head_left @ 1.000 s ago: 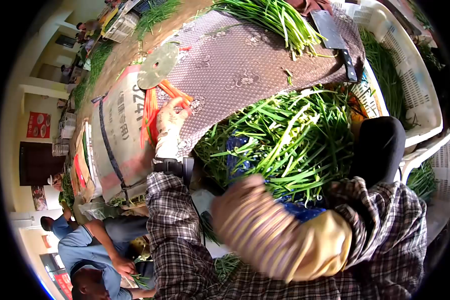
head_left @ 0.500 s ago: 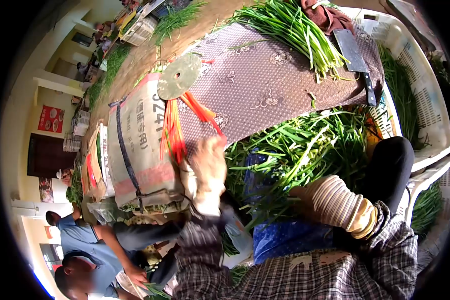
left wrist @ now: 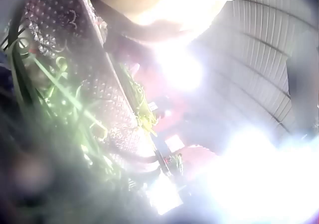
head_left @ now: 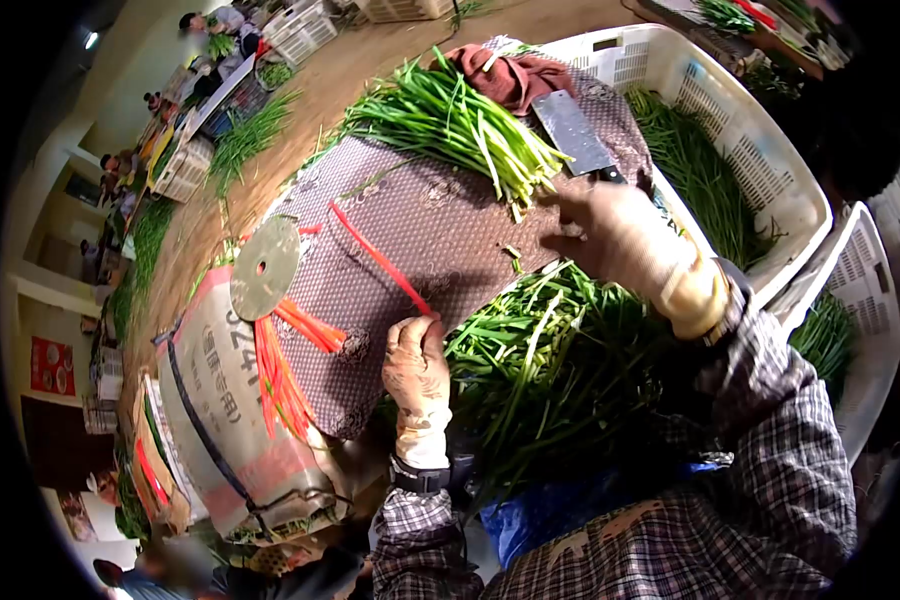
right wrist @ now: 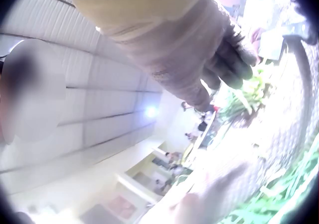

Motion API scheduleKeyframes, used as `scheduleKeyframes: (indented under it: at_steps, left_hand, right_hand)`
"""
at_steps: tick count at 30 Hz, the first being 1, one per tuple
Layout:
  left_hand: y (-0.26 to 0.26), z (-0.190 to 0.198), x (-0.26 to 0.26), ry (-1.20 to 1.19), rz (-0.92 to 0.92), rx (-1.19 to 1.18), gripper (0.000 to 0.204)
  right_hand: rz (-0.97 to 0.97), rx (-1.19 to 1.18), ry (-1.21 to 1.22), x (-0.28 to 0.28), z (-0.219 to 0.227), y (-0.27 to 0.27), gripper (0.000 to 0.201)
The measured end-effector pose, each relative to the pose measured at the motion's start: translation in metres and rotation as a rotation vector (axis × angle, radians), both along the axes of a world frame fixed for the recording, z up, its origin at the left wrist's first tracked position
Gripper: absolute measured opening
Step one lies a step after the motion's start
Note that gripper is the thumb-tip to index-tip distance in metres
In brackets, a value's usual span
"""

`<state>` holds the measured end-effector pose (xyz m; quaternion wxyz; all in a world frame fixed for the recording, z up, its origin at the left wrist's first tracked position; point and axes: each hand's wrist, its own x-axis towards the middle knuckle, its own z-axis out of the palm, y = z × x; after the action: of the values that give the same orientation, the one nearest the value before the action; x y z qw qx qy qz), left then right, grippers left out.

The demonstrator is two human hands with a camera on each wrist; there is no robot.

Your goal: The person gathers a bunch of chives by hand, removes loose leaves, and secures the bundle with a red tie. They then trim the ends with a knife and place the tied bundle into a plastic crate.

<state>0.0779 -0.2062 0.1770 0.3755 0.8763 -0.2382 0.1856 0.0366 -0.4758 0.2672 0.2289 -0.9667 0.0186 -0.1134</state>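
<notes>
My gloved left hand (head_left: 415, 370) pinches one end of a red strip (head_left: 375, 255) at the table's near edge. The rest of the strip stretches away over the patterned cloth (head_left: 430, 230). More orange-red strips (head_left: 282, 385) hang under a round metal disc (head_left: 266, 268) to the left. My gloved right hand (head_left: 625, 230), blurred, reaches over the cloth with fingers spread, close to the cut ends of a bunch of green chives (head_left: 470, 130). In the right wrist view its fingers (right wrist: 232, 67) extend toward the bunch. Glare washes out the left wrist view.
A cleaver (head_left: 575, 133) lies beside the chives, its handle partly behind my right hand. A brown rag (head_left: 515, 80) is at the far edge. Loose greens (head_left: 540, 370) heap below the table, and white crates (head_left: 760, 165) stand at the right. A printed sack (head_left: 220, 400) sits left.
My left hand has pulled one strip away from those under the disc and brought it rightward. The right hand has risen from near the lap to the chives. The head view has shifted.
</notes>
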Motion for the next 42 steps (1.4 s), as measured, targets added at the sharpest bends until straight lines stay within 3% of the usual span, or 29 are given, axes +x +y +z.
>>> scheduleKeyframes:
  at_steps: [2, 3, 4, 5, 6, 7, 8, 9, 13, 14, 15, 17, 18, 19, 21, 23, 25, 27, 28, 29, 30, 31, 33, 34, 36, 37, 39, 41, 42]
  left_hand:
    - [-0.004, 0.008, 0.002, 0.015, -0.071, 0.005, 0.016]
    - [-0.003, 0.017, -0.005, 0.263, -0.053, 0.007, 0.028]
    - [-0.002, 0.024, -0.007, 0.204, -0.055, 0.094, 0.036]
    - [0.0, 0.031, -0.01, 0.144, -0.055, 0.181, 0.045]
    - [0.003, 0.039, -0.015, 0.15, -0.056, 0.22, 0.059]
    - [0.005, 0.045, -0.019, 0.146, -0.052, 0.222, 0.059]
    - [0.007, 0.051, -0.024, 0.182, -0.051, 0.161, 0.06]
    - [0.007, 0.057, -0.028, 0.22, -0.051, 0.099, 0.061]
    - [-0.005, 0.067, -0.032, 0.341, -0.164, -0.176, 0.05]
    - [-0.014, 0.062, -0.031, 0.49, -0.198, -0.291, 0.044]
    - [-0.026, 0.063, -0.032, 0.677, -0.262, -0.433, 0.043]
    - [-0.043, 0.055, -0.025, 0.926, -0.36, -0.475, 0.044]
    - [-0.052, 0.055, -0.024, 0.894, -0.407, -0.473, 0.046]
    - [-0.06, 0.054, -0.024, 0.865, -0.452, -0.47, 0.048]
    - [-0.077, 0.032, -0.016, 1.13, -0.493, -0.749, 0.056]
    - [-0.098, 0.024, -0.008, 1.364, -0.648, -0.841, 0.055]
    - [-0.117, 0.017, -0.015, 1.407, -0.475, -0.693, 0.055]
    - [-0.132, 0.012, -0.03, 1.313, -0.562, -0.784, 0.055]
    - [-0.134, -0.011, -0.033, 1.392, -0.426, -0.805, 0.059]
    - [-0.134, -0.016, -0.04, 1.36, -0.36, -0.835, 0.05]
    - [-0.127, -0.021, -0.046, 1.434, -0.357, -0.874, 0.044]
    - [-0.118, -0.014, -0.052, 1.508, -0.351, -0.917, 0.039]
    - [-0.097, -0.006, -0.051, 1.748, -0.413, -0.954, 0.029]
    - [-0.088, 0.006, -0.055, 1.8, -0.388, -1.001, 0.029]
    - [-0.077, 0.007, -0.062, 1.898, -0.313, -1.047, 0.029]
    - [-0.069, 0.01, -0.064, 1.919, -0.459, -0.998, 0.031]
    - [-0.063, 0.004, -0.077, 1.846, -0.455, -1.039, 0.038]
    - [-0.064, -0.003, -0.089, 1.866, -0.598, -0.993, 0.038]
    - [-0.065, -0.01, -0.099, 1.767, -0.514, -0.887, 0.038]
  right_hand:
    - [-0.252, -0.102, 0.185, 0.059, 0.014, -0.026, 0.063]
    - [-0.282, -0.139, 0.196, 0.08, 0.005, -0.033, 0.076]
    - [-0.279, -0.12, 0.279, 0.104, -0.01, -0.041, 0.1]
    - [-0.27, -0.027, 0.395, 0.117, -0.01, -0.038, 0.107]
    - [-0.29, -0.012, 0.403, 0.138, -0.035, -0.04, 0.107]
    - [-0.308, 0.001, 0.411, 0.157, -0.057, -0.038, 0.106]
    - [-0.379, -0.128, 0.498, 0.146, -0.025, -0.012, 0.102]
    - [-0.392, -0.234, 0.489, 0.159, -0.041, -0.01, 0.08]
    - [-0.474, -0.113, 0.307, 0.163, -0.057, -0.013, 0.04]
    - [-0.493, -0.056, 0.308, 0.165, -0.055, -0.017, 0.037]
    - [-0.263, -0.108, 0.469, 0.163, -0.049, -0.031, 0.034]
    - [-0.273, 0.127, 0.512, 0.156, -0.042, -0.039, 0.036]
    - [-0.335, 0.091, 0.564, 0.159, -0.051, -0.039, 0.038]
    - [-0.303, 0.068, 0.471, 0.151, -0.066, -0.046, 0.039]
    - [-0.283, 0.211, 0.281, 0.079, -0.026, -0.023, 0.033]
    - [-0.259, 0.25, 0.04, 0.014, -0.026, 0.001, 0.045]
    - [-0.288, 0.396, 0.136, -0.035, -0.037, 0.024, 0.067]
    - [-0.285, 0.304, 0.249, -0.076, -0.05, 0.052, 0.08]
    - [-0.297, 0.282, 0.236, -0.093, -0.055, 0.065, 0.084]
    - [-0.313, 0.265, 0.222, -0.101, -0.052, 0.075, 0.088]
    - [-0.168, 0.24, 0.384, -0.114, -0.041, 0.066, 0.093]
    - [-0.071, 0.176, 0.34, -0.122, -0.032, 0.058, 0.077]
    - [-0.06, 0.419, 0.246, -0.13, -0.015, 0.038, 0.056]
    - [-0.166, 0.593, 0.054, -0.129, -0.016, 0.036, 0.049]
    - [-0.259, 0.304, 0.128, -0.123, -0.008, 0.023, 0.054]
    - [-0.281, 0.167, 0.147, -0.118, -0.007, 0.018, 0.054]
    - [-0.275, 0.202, 0.265, -0.111, -0.014, 0.016, 0.061]
    - [-0.049, 0.7, 0.305, -0.101, -0.049, 0.018, 0.069]
    - [0.067, 0.963, 0.463, -0.093, -0.053, 0.02, 0.072]
